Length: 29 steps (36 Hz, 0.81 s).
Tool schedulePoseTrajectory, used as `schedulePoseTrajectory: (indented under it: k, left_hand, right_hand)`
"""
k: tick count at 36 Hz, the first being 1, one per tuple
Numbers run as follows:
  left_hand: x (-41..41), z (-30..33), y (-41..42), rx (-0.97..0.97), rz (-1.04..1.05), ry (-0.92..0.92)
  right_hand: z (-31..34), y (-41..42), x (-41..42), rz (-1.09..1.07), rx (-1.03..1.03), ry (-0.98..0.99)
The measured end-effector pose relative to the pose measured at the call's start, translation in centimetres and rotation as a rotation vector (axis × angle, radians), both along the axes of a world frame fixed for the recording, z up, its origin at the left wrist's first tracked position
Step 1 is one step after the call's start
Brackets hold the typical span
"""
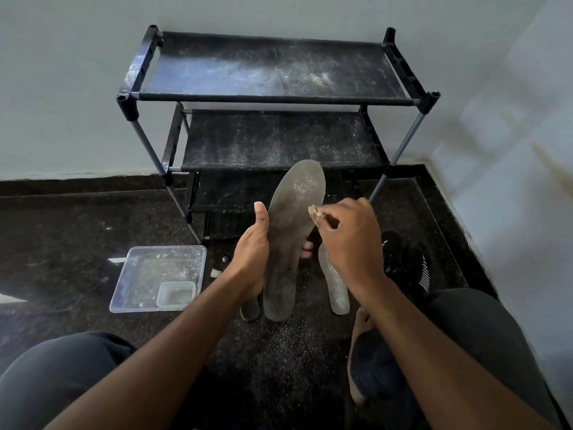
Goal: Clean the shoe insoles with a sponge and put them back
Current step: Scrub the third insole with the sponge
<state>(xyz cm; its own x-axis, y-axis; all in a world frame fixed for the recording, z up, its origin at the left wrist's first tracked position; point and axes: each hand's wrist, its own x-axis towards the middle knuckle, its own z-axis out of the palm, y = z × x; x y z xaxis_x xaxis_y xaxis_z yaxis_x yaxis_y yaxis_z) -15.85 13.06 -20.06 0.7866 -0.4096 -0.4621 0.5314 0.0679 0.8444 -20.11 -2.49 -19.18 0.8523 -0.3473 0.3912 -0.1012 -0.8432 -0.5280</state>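
My left hand (pixel 252 252) holds a long grey insole (pixel 291 231) upright in front of me, thumb up along its left edge and fingers curled behind it. White specks cover the insole's toe end. My right hand (pixel 350 240) pinches a small tan sponge (pixel 317 212) against the insole's right edge. A second, paler insole (pixel 336 287) lies flat on the dark floor below my right wrist. A pair of black shoes (pixel 409 265) with white stripes sits on the floor to the right, partly hidden by my right arm.
A clear plastic tray (pixel 133 283) holding a small square tub (pixel 176 293) stands on the floor at the left. A dusty black shoe rack (pixel 273 97) stands against the wall ahead. A dark flat object (pixel 249 310) lies under my left wrist. My knees frame the bottom.
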Motion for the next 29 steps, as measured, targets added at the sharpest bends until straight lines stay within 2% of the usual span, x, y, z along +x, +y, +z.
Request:
schedulePoseTrajectory:
  k: [4,7,11,15,18,24,29]
  left_hand:
    - [0.0,0.0,0.0,-0.127,-0.018,0.118]
    - [0.3,0.4,0.1,-0.217,0.008,0.185]
    - [0.8,0.5,0.7,-0.207,0.052,0.224]
    - [0.8,0.3,0.9,-0.184,0.065,0.255]
    - [0.5,0.3,0.8,-0.183,0.067,0.256]
    - [0.0,0.7,0.4,-0.190,-0.003,0.226]
    - [-0.6,0.5,0.0,-0.250,-0.097,0.221]
  right_hand:
    - [-0.3,0.2,-0.2,0.023,0.158,0.043]
    - [-0.8,0.7,-0.2,0.145,0.186,0.053]
    - [-1.5,2.6,-0.8,0.285,0.017,0.054]
    - [-1.4,3.3,-1.2,0.342,-0.017,0.073]
    - [-1.3,2.9,-1.1,0.325,0.005,0.059]
    - [-1.4,2.5,-1.1,0.306,-0.086,0.028]
    - [-0.3,0.1,-0.2,0.034,-0.038,-0.077]
